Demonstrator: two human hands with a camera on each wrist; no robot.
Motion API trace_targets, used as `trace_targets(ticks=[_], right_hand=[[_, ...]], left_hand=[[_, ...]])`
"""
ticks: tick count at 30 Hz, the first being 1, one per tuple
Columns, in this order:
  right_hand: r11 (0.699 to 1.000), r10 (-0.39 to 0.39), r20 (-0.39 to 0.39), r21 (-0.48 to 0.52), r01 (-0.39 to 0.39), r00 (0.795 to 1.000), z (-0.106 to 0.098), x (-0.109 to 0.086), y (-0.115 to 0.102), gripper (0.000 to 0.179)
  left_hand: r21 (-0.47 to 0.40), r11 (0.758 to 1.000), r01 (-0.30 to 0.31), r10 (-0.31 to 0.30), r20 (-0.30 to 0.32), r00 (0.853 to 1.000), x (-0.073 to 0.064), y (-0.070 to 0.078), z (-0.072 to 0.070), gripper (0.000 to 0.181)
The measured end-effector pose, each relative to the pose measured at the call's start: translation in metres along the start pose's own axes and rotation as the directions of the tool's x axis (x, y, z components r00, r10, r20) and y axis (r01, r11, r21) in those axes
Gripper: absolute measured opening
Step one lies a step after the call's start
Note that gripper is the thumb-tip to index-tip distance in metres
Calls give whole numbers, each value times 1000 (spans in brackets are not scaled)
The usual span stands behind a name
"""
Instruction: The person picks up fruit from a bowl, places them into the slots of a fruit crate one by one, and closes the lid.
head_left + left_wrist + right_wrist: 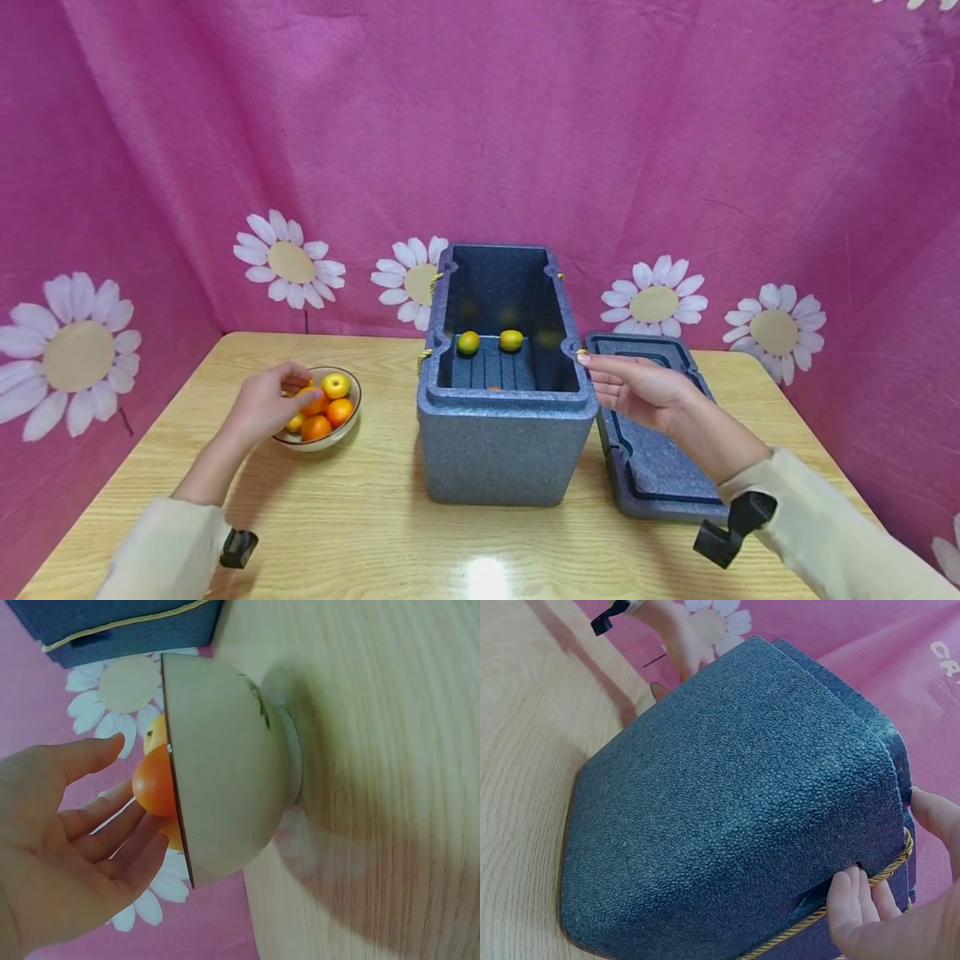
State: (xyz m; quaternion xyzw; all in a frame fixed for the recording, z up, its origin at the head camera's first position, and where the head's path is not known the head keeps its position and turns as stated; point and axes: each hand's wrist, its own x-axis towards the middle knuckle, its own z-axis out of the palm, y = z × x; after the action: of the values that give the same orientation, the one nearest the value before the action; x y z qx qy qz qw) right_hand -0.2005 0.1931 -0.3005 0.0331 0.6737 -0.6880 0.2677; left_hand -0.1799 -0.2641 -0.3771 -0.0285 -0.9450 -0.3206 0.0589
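My left hand reaches over a pale bowl of oranges and yellow fruit on the left. In the left wrist view its fingers are loosely bent beside an orange; the thumb stays apart from the fruit. A deep grey foam box stands mid-table without a cover. My right hand grips that box's right side, thumb at the rim and fingertips in a side recess by a yellow cord. Two yellow fruits lie inside; something orange barely shows behind the near wall.
Right of the box a grey foam lid lies on the wooden table, partly under my right forearm. A pink curtain with printed daisies hangs behind and at both sides.
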Motion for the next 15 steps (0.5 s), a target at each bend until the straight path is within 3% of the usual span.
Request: trace_targets(ticks=[8, 15], right_hand=[[1000, 1, -4, 6, -1, 1000, 0, 1, -1, 78], [1000, -22, 36, -16, 23, 999, -4, 2, 1, 80]], left_hand=[[111, 993, -47, 49, -16, 999, 0, 4, 5, 37], [192, 980, -47, 51, -21, 998, 2, 7, 8, 36]])
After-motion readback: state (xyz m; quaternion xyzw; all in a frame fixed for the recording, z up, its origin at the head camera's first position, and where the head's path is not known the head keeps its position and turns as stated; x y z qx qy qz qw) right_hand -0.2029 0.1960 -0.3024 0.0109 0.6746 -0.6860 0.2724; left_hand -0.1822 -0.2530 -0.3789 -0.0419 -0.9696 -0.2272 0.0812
